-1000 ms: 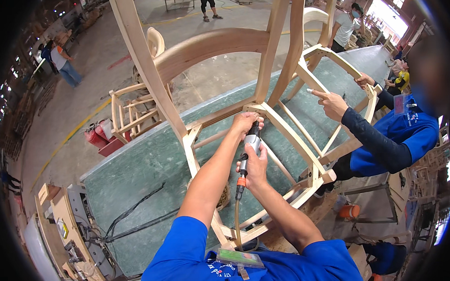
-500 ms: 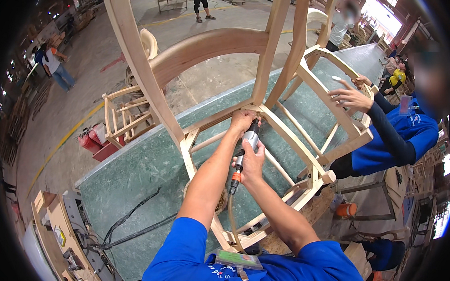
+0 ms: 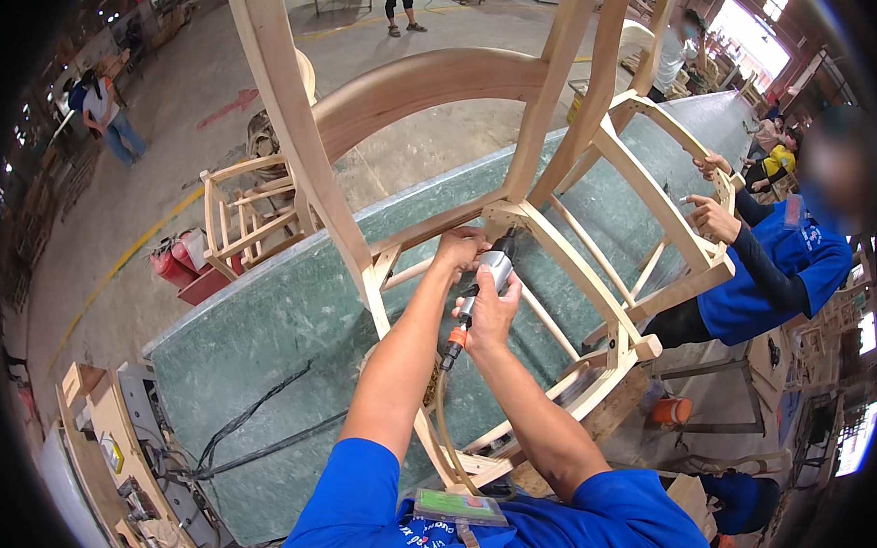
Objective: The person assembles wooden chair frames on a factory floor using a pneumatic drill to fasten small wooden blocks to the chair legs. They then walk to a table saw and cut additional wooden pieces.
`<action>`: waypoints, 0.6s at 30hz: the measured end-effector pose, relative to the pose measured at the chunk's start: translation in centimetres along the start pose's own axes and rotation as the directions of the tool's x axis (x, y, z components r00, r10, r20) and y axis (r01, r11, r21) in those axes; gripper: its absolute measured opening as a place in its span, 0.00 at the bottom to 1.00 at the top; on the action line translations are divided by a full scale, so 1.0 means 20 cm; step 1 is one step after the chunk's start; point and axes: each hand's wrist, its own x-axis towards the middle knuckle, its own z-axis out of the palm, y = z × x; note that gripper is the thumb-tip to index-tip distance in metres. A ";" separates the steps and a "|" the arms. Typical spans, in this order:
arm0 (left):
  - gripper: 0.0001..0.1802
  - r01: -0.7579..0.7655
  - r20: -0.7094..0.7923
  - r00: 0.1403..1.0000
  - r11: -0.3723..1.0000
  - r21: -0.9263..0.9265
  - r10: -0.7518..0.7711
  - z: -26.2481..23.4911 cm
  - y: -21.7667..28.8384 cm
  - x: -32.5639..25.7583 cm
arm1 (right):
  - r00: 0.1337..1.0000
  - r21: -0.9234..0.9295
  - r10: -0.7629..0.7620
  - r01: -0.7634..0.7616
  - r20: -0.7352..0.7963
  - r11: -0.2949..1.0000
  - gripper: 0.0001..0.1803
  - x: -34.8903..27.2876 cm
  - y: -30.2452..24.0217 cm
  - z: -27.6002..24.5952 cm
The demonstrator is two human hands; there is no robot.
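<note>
My right hand [image 3: 491, 309] is wrapped round a silver and black air screwdriver [image 3: 497, 265] with an orange collar and a hose at its rear end. Beside the tool's front end, my left hand [image 3: 463, 250] is closed with fingers pinched; what they hold, if anything, is too small to make out. Both hands are inside the seat frame of an unfinished wooden chair [image 3: 578, 259], just short of its far right corner block [image 3: 502, 214]. The tool's tip points toward that corner. A curved back rail [image 3: 432, 79] joins the chair's two tall back posts.
The chair stands on a green-topped workbench [image 3: 260, 406] with black cables [image 3: 260, 415]. At right, a co-worker in a blue shirt [image 3: 776, 272] handles another wooden chair frame [image 3: 648, 185]. Another frame [image 3: 248, 208] and red fire extinguishers [image 3: 173, 266] stand beyond the bench.
My left hand has drawn back from the corner block, and the screwdriver has tilted and pulled back slightly. The co-worker's nearer hand has lowered and its fingers have curled.
</note>
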 end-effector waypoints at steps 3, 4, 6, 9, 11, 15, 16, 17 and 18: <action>0.15 -0.068 0.213 0.975 0.997 0.032 0.060 0.15 0.04 -0.01 | 0.998 -0.016 -0.045 0.044 -0.042 0.999 0.31 0.04 -0.03 -0.07; 0.16 -0.071 0.229 0.970 0.997 -0.041 0.079 0.08 0.02 0.02 | 0.999 -0.011 -0.040 0.040 0.005 0.999 0.31 0.02 -0.02 -0.01; 0.17 -0.051 0.313 0.943 0.980 -0.190 0.110 0.05 0.01 0.06 | 0.999 -0.006 -0.015 0.015 0.028 1.000 0.30 0.01 -0.01 0.02; 0.17 -0.141 0.176 0.975 0.990 0.003 0.138 0.06 0.02 0.09 | 0.999 -0.024 -0.034 0.033 -0.030 0.999 0.30 0.06 0.02 0.04; 0.16 -0.138 0.049 0.990 0.974 0.177 0.131 0.01 0.02 0.11 | 0.998 -0.027 -0.033 0.031 -0.059 0.999 0.31 0.07 0.04 0.08; 0.14 -0.088 -0.050 0.994 0.974 0.207 0.101 -0.01 -0.02 0.08 | 0.993 -0.033 -0.023 0.020 -0.113 0.999 0.32 0.10 0.05 0.09; 0.14 -0.067 -0.055 0.996 0.991 0.118 0.074 0.00 -0.03 0.08 | 0.994 -0.029 -0.035 0.032 -0.108 0.999 0.33 0.11 0.05 0.08; 0.13 -0.045 -0.058 0.997 0.999 0.027 0.047 0.01 -0.04 0.07 | 0.994 -0.025 -0.047 0.044 -0.103 0.999 0.33 0.13 0.05 0.07; 0.13 -0.059 -0.073 0.995 0.997 0.046 0.062 -0.01 -0.04 0.07 | 0.995 -0.013 -0.037 0.036 -0.093 0.999 0.33 0.12 0.05 0.08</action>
